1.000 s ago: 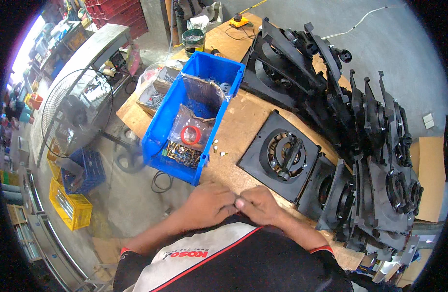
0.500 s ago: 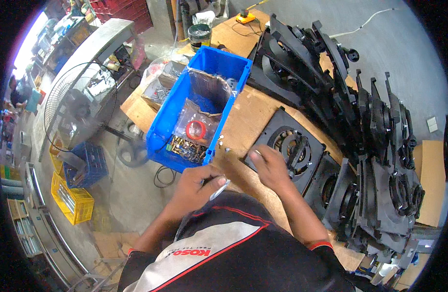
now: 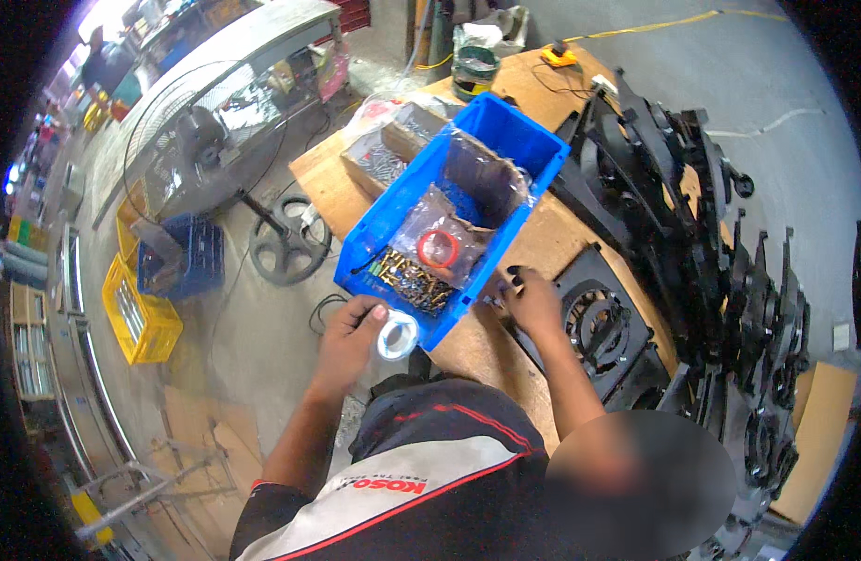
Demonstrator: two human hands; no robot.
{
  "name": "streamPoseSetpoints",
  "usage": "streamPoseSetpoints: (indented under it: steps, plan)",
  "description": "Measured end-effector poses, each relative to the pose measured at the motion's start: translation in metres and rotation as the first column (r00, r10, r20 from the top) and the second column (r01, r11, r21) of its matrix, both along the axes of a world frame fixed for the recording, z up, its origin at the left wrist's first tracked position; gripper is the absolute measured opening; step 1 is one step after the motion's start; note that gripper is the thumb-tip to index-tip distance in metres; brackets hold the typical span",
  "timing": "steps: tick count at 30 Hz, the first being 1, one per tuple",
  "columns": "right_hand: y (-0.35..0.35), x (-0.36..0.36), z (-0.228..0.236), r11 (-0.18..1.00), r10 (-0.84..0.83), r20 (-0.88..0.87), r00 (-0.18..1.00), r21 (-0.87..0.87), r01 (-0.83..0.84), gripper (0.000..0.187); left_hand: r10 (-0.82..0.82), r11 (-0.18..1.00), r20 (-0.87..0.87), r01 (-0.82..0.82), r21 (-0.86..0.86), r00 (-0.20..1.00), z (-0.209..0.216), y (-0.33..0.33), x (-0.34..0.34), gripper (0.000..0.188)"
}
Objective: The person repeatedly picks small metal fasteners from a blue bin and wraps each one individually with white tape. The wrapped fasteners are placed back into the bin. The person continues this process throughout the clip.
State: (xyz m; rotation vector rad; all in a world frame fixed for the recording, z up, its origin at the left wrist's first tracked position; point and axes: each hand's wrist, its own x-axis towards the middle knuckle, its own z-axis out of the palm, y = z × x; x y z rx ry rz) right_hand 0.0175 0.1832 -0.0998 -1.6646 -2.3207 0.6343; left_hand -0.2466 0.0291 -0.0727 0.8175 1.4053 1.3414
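**Tape roll held at the bin's near corner**

Your left hand (image 3: 351,329) grips a clear tape roll (image 3: 397,335) beside the blue plastic bin (image 3: 505,140). Your right hand (image 3: 533,301) pinches small parts, too small to identify, on the wooden table (image 3: 552,238), near a black fan frame (image 3: 603,323).

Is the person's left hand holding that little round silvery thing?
Yes, the left hand grips a small round silvery roll just beside the near end of the blue bin.
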Motion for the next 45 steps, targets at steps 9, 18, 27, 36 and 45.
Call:
streamPoseSetpoints:
  steps: [9, 18, 27, 36, 45]
  plan:
    - [0.010, -0.144, 0.056, 0.679, 0.734, 0.326, 0.596, -0.344, -0.648, 0.027, 0.144, 0.990, 0.047, -0.143, -0.017, 0.989, -0.013, -0.022, -0.034, 0.024]
    - [0.058, -0.180, -0.102, 0.533, 0.832, 0.507, 0.226, -0.619, -0.577, 0.025, 0.232, 0.968, -0.010, -0.232, -0.099, 0.973, -0.030, -0.078, -0.026, 0.021]
    - [0.012, -0.158, 0.017, 0.660, 0.752, 0.191, 0.632, -0.209, -0.722, 0.028, 0.053, 0.996, -0.187, -0.065, -0.057, 0.981, 0.001, -0.067, -0.026, 0.022]
    - [-0.090, -0.030, 0.138, 0.930, 0.266, -0.642, 0.719, -0.026, -0.367, 0.028, -0.134, 0.924, -0.493, 0.289, 0.251, 0.859, 0.084, -0.020, 0.047, 0.016]
    - [-0.143, 0.069, 0.149, 0.984, 0.110, -0.585, 0.804, 0.177, -0.006, 0.026, -0.186, 0.736, -0.777, 0.609, 0.295, 0.601, 0.111, -0.002, 0.136, 0.013]
